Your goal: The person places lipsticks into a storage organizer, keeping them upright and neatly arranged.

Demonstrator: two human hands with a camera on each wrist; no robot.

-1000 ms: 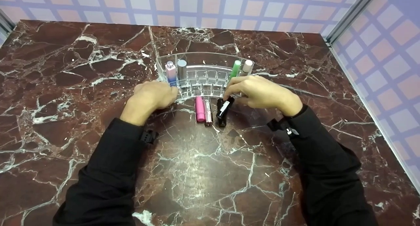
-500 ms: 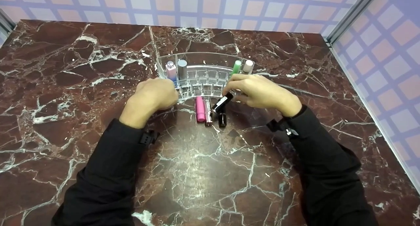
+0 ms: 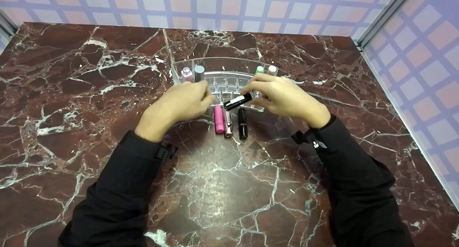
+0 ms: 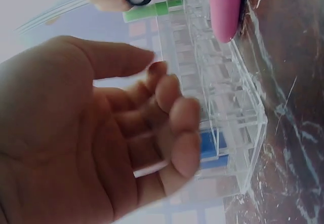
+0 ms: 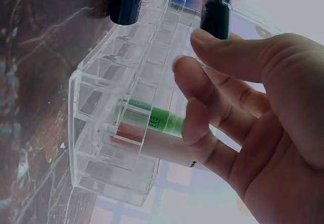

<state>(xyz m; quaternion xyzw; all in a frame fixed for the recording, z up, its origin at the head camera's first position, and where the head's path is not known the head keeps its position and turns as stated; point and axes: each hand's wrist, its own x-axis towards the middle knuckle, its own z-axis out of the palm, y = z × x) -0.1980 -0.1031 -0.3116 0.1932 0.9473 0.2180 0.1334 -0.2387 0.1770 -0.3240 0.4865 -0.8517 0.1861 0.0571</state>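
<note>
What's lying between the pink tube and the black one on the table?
In the head view, a shiny silvery tube lies beside the pink tube, then bare table before the black tube.

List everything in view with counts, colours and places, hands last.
tabletop: 1, red-brown, throughout
panels: 2+, pink-lilac checks, behind and right
metal strips: 2, grey, back corners
organizer: 1, clear, on tabletop
two-tone tube: 1, pink-blue, organizer's left
grey tube: 1, grey, beside two-tone tube
green tube: 1, green, organizer's right
pale tube: 1, whitish, beside green tube
pink tube: 1, pink, in front of organizer
silver tube: 1, silver, beside pink tube
black tube: 1, black, right of silver tube
labelled tube: 1, black-white, in right hand
sleeves: 2, black, forearms
left hand: 1, bare, organizer's left
right hand: 1, bare, organizer's right
</note>
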